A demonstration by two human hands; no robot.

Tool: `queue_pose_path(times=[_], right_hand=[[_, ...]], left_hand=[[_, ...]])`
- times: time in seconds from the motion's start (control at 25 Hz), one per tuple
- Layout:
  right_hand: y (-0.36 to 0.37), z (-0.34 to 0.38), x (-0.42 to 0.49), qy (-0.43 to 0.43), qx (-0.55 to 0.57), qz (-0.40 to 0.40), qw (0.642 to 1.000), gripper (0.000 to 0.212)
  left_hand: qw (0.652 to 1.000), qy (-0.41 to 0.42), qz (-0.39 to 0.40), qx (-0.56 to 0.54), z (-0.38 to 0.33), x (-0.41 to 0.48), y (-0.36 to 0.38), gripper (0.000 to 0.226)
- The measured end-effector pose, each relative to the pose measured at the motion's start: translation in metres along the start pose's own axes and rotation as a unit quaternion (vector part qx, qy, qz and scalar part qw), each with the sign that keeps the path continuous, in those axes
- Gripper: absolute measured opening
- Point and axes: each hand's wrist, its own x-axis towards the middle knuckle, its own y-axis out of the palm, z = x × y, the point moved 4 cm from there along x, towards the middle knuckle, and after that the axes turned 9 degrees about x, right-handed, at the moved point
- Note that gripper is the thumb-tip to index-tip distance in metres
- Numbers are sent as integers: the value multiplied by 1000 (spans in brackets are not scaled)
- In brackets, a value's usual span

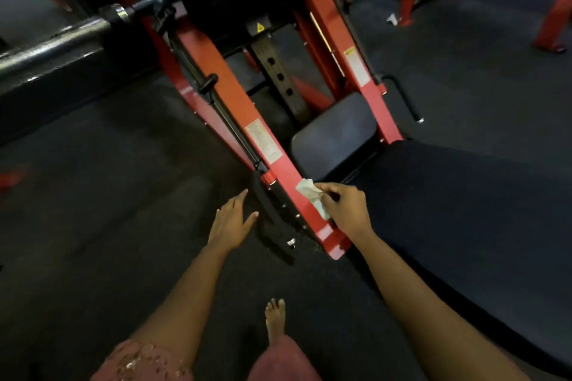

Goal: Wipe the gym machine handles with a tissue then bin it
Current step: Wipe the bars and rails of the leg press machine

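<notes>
White crumpled paper tissue (pixel 312 198) is pinched in the right hand (pixel 343 204), just right of the black padded curved handle (pixel 272 221); left hand (pixel 232 219), spread and empty, hovers just left. Next (wiping seems unstarted): lay tissue on handle.

White, crumpled tissue (pixel 311 196), pinched in the right hand (pixel 345 207) and pressed against the machine's red frame rail (pixel 263 120). Just left of it sits the near handle (pixel 270 216), black, padded and curved, running alongside the rail. The far handle (pixel 404 96), a black bent bar, juts out on the opposite side.
</notes>
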Motion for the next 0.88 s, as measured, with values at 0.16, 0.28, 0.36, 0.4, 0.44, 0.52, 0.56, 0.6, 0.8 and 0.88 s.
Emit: queue_pose_path(times=[0.16, 0.28, 0.36, 0.4, 0.44, 0.52, 0.56, 0.6, 0.8, 0.88], right_hand=[[69, -80, 77, 96, 14, 1, 995, 28], [111, -130, 126, 137, 26, -17, 990, 28], [135, -159, 150, 161, 46, -34, 985, 27], [147, -176, 163, 178, 55, -41, 982, 28], [158, -191, 174, 198, 67, -48, 977, 29], [178, -220, 195, 242, 103, -60, 963, 31], [185, -234, 205, 259, 116, -65, 957, 32], [191, -245, 213, 273, 120, -65, 952, 32], [228, -282, 246, 301, 131, -27, 944, 29], [243, -285, 260, 292, 111, -9, 950, 30]], left_hand=[[993, -56, 88, -58, 51, 90, 78, 66], [976, -113, 99, -157, 75, 150, 125, 63], [948, -171, 99, -250, 90, 185, 149, 62], [929, -203, 102, -291, 99, 203, 163, 62], [912, -231, 104, -323, 107, 220, 176, 62], [885, -264, 102, -370, 119, 250, 200, 61], [871, -274, 101, -395, 124, 264, 212, 61], [857, -282, 102, -419, 126, 275, 221, 62], [835, -302, 107, -448, 135, 308, 255, 53], [825, -313, 95, -462, 141, 313, 257, 48]])
